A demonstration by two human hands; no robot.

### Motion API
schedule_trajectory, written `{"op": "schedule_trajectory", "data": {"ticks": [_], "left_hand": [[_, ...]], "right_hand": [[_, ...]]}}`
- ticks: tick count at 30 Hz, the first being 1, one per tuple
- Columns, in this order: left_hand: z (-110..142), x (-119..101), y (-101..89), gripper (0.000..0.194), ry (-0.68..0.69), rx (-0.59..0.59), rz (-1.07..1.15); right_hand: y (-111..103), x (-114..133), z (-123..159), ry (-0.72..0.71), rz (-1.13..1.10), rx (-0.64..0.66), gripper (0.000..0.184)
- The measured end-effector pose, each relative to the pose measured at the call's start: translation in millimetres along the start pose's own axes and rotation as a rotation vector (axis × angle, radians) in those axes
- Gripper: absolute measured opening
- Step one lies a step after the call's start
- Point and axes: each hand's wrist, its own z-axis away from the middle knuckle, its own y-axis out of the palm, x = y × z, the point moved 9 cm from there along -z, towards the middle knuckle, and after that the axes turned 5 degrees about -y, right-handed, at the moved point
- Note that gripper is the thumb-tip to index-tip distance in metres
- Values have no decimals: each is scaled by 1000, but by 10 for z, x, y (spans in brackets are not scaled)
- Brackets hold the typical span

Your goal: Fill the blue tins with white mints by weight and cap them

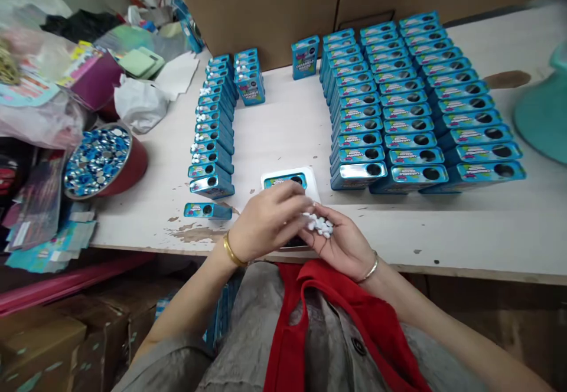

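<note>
My right hand [344, 242] is cupped, palm up, around a small heap of white candies [319, 225]. My left hand [271, 218] reaches in from the left with its fingers curled, the tips close to the heap; whether they pinch a candy is hidden. Both hands hover over the near part of a white scale [312, 184]. Resting on the scale, a blue tin [287, 179] is partly covered by my left hand. Left of my wrist, a blue tin with a round dark opening [207, 211] stands alone at the front of a row.
Several rows of blue tins [410, 123] fill the right side. Left, some tins [212, 126] carry white candies on top. A red bowl [133, 165] holds shiny blue-and-silver pieces. Plastic bags [140, 104] clutter the far left. Cardboard boxes [274, 14] stand behind; a teal container [543, 114] is right.
</note>
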Motion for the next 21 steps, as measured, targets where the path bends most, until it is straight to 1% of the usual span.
{"op": "schedule_trajectory", "data": {"ticks": [2, 4, 6, 8, 11, 15, 21], "left_hand": [[26, 119, -184, 10, -77, -169, 1], [107, 342, -378, 5, -187, -333, 18], [188, 559, -466, 7, -264, -396, 45], [238, 711, -472, 9, -296, -396, 71], [266, 830, -415, 10, -322, -367, 80], [231, 842, -328, 12, -317, -331, 77], [159, 814, -249, 15, -283, -300, 62]], "right_hand": [[-110, 72, 56, -8, 26, -82, 25], [-249, 161, 124, -23, 52, -177, 24], [-377, 259, 185, -61, 56, -244, 23], [-488, 341, 229, -105, 64, -285, 25], [-604, 400, 260, -142, 98, -303, 29], [-651, 389, 252, -143, 117, -274, 26], [-637, 338, 208, -118, 121, -217, 21]]}}
